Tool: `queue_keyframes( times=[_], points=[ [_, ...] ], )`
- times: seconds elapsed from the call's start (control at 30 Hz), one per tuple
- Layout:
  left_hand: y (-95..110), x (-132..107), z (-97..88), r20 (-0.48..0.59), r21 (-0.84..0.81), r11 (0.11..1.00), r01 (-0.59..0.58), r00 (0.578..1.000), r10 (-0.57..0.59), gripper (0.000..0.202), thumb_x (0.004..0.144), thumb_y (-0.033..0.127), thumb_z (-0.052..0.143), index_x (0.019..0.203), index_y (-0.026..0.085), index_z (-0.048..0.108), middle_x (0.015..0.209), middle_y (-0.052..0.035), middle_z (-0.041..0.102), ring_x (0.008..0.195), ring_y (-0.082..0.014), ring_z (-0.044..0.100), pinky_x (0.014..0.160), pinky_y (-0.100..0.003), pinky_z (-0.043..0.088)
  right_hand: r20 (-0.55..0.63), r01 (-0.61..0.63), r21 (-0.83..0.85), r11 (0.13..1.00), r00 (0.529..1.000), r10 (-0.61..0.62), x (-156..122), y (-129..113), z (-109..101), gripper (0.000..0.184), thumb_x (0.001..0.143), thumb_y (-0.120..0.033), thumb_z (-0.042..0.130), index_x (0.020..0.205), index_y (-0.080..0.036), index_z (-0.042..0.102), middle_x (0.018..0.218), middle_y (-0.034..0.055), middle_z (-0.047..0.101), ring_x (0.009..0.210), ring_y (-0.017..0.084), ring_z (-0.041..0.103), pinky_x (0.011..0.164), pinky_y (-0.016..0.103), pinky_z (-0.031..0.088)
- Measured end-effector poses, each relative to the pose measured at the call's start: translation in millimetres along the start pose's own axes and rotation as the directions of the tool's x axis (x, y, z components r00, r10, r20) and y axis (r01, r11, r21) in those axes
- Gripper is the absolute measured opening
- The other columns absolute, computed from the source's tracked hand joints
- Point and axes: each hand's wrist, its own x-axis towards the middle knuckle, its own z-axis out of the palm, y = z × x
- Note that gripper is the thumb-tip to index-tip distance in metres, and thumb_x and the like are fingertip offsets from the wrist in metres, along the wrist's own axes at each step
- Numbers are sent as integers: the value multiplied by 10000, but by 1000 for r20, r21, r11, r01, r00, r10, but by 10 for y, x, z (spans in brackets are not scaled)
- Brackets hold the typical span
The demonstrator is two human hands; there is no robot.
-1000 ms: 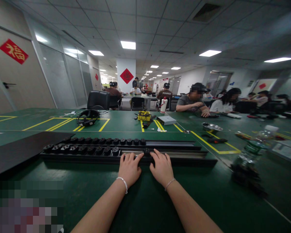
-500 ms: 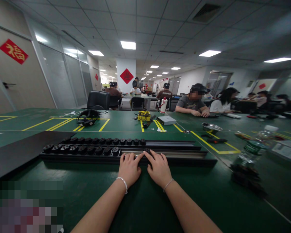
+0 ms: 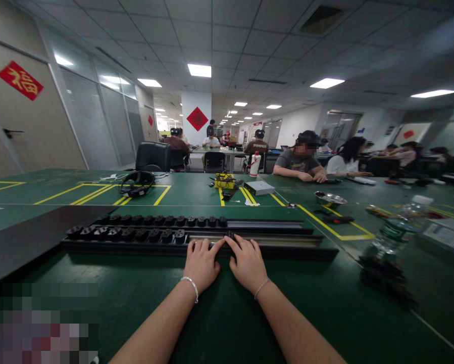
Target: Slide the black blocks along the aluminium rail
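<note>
On the green table lies a long black rail [image 3: 287, 240], with two rows of black socket modules [image 3: 143, 233] along its left half. My left hand [image 3: 201, 263] lies flat on the rail's front edge, fingers stretched out. Close beside it, my right hand [image 3: 246, 262] also lies flat with fingers apart. Both index fingertips touch a small black module [image 3: 230, 234] sitting on the rail between them. Neither hand grips anything. Each wrist wears a thin bracelet.
A dark mat [image 3: 33, 237] lies at the left. A water bottle [image 3: 395, 230] and a heap of black parts [image 3: 386, 280] stand at the right. Headphones [image 3: 138, 183], a yellow box [image 3: 225, 180], a grey box [image 3: 260, 187] and a metal bowl [image 3: 330, 198] lie farther back. Several seated people work at other tables.
My right hand has slid a little to the left along the rail, closing the gap to my left hand. The left hand has stayed put.
</note>
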Motion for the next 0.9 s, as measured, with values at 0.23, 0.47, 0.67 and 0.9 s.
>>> queue_keyframes(
  times=[0.23,0.47,0.67,0.9],
  points=[
    [-8,-5,33,-27,-8,1000,-12,1000,12,616,689,214,512,1273,350,373,1022,-38,506,1013,-227,418,990,-424,165,-24,-11,29,1000,1000,12,-3,3,20,543,750,-188,441,1273,-330,408,1284,39,469,1117,190,444,1008,407,185],
    [-11,-8,43,-45,-12,1000,-17,999,17,599,689,219,511,1263,333,386,1016,-37,507,1012,-226,421,990,-419,169,-27,-22,44,999,999,24,5,12,25,528,747,-180,442,1258,-312,426,1273,45,472,1109,187,446,1010,401,189],
    [-13,-10,37,-41,-10,1000,-20,999,19,578,698,220,514,1254,328,396,1033,-39,516,1023,-227,426,990,-416,177,-42,-23,36,999,999,25,5,9,25,518,748,-181,446,1252,-303,433,1252,53,487,1101,185,453,1009,392,188],
    [-47,-15,71,-95,-37,998,-58,994,55,517,733,242,505,1240,290,416,1062,-36,547,1022,-217,445,973,-408,226,-87,-24,56,998,996,29,14,14,59,477,754,-207,462,1224,-291,465,1217,62,511,1078,191,467,997,401,205]
  ],
)
